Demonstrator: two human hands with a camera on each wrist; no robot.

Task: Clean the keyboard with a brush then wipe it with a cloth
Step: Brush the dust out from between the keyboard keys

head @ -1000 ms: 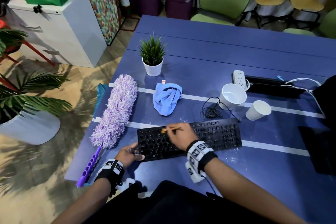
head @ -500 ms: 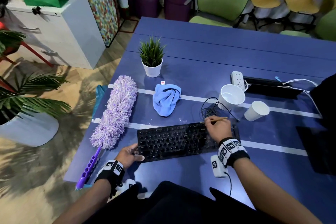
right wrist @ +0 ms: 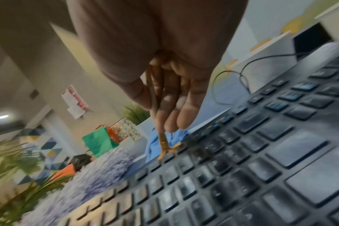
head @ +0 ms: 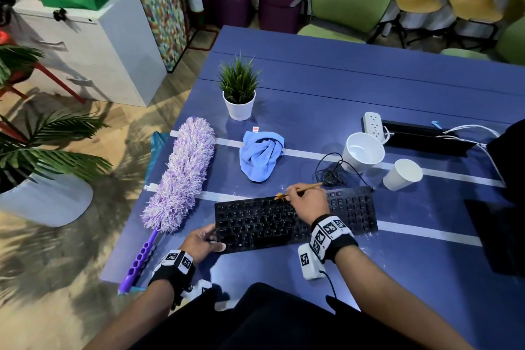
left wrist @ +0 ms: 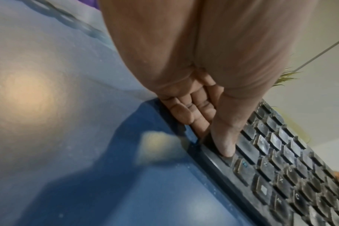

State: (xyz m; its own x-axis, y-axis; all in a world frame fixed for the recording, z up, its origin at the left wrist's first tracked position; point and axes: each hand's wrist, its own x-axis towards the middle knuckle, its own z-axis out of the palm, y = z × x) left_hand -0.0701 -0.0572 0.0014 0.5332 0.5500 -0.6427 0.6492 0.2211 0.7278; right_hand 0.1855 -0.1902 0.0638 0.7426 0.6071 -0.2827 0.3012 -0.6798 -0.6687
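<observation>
A dusty black keyboard [head: 255, 221] lies on the blue table [head: 369, 88]. My right hand [head: 306, 202] pinches a thin orange brush [head: 305, 187], whose splayed bristles [right wrist: 167, 150] touch the top key row near the middle. My left hand [head: 201, 241] grips the keyboard's near left corner [left wrist: 219, 154], thumb on top and fingers along its left edge. A crumpled blue cloth [head: 260, 155] lies behind the keyboard.
A purple fluffy duster [head: 181, 173] lies left of the keyboard. Two white cups [head: 362, 152] [head: 402, 174], a coiled black cable [head: 331, 173], a power strip [head: 373, 123] and a potted plant [head: 238, 94] stand behind. A dark object [head: 500, 236] sits at the right.
My right hand with the brush swept from the keyboard's left-middle to its right end, then back left to the middle of the top row. The left hand kept its hold.
</observation>
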